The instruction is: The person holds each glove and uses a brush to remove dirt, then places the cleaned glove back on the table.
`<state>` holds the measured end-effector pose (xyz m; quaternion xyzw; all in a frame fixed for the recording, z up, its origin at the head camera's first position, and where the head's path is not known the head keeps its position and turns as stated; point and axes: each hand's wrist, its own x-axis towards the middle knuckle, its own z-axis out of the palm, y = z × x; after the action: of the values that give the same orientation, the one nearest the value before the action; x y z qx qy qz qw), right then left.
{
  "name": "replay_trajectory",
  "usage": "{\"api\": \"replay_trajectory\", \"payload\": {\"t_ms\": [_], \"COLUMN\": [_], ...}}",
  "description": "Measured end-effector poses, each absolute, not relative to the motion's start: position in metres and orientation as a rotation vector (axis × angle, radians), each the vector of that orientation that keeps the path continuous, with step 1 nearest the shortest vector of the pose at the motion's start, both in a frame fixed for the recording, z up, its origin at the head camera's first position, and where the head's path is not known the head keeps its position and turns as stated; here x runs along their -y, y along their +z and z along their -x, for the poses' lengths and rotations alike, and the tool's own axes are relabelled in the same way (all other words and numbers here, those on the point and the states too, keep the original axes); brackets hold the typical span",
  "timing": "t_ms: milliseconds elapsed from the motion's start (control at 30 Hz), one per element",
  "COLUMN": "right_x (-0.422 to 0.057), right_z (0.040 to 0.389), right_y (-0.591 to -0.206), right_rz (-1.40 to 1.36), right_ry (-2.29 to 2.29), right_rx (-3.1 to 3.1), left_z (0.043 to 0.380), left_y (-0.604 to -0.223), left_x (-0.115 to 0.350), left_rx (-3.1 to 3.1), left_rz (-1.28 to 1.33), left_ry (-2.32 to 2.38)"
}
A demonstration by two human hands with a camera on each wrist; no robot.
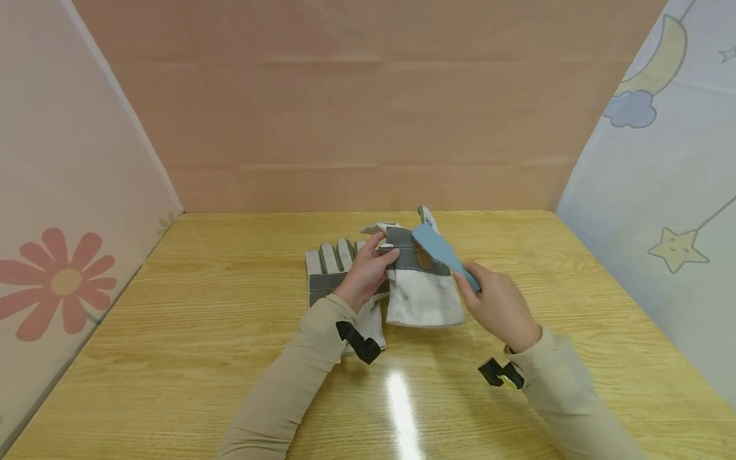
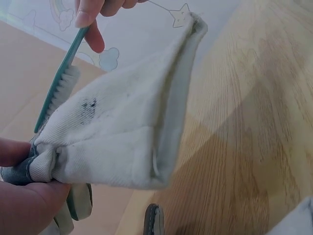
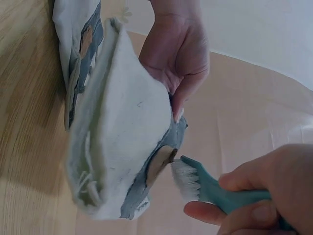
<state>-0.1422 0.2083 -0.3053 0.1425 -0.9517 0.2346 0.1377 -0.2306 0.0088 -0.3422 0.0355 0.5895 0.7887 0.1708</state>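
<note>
My left hand (image 1: 368, 271) pinches a white and grey work glove (image 1: 422, 297) at its grey band, thumb on top, and holds it above the table. The glove's wide cuff hangs toward me, and dark smudges mark its white cloth in the left wrist view. My right hand (image 1: 503, 310) grips a blue brush (image 1: 438, 246) by its handle. In the right wrist view the brush's white bristles (image 3: 186, 180) meet the grey band beside a brown patch (image 3: 159, 165). A second, matching glove (image 1: 324, 282) lies on the table, partly hidden behind my left hand and wrist.
The wooden table (image 1: 230, 300) reaches back to a plain peach backdrop (image 1: 368, 115). Printed cloth walls stand on both sides, with a flower (image 1: 66, 281) at left and a star (image 1: 678, 250) at right. Black wrist mounts (image 1: 359, 344) sit on both sleeves.
</note>
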Motion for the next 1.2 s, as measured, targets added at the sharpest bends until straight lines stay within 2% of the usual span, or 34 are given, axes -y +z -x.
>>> {"api": "replay_trajectory", "payload": {"t_ms": [1200], "right_x": [-0.214], "right_z": [0.136], "right_y": [-0.295], "right_rz": [-0.401], "right_ry": [0.797], "right_rx": [2.881], "left_z": [0.232], "left_y": [-0.345], "left_x": [-0.008], "left_rx": [-1.683], "left_rz": [-0.079], "left_ry": [2.253]}}
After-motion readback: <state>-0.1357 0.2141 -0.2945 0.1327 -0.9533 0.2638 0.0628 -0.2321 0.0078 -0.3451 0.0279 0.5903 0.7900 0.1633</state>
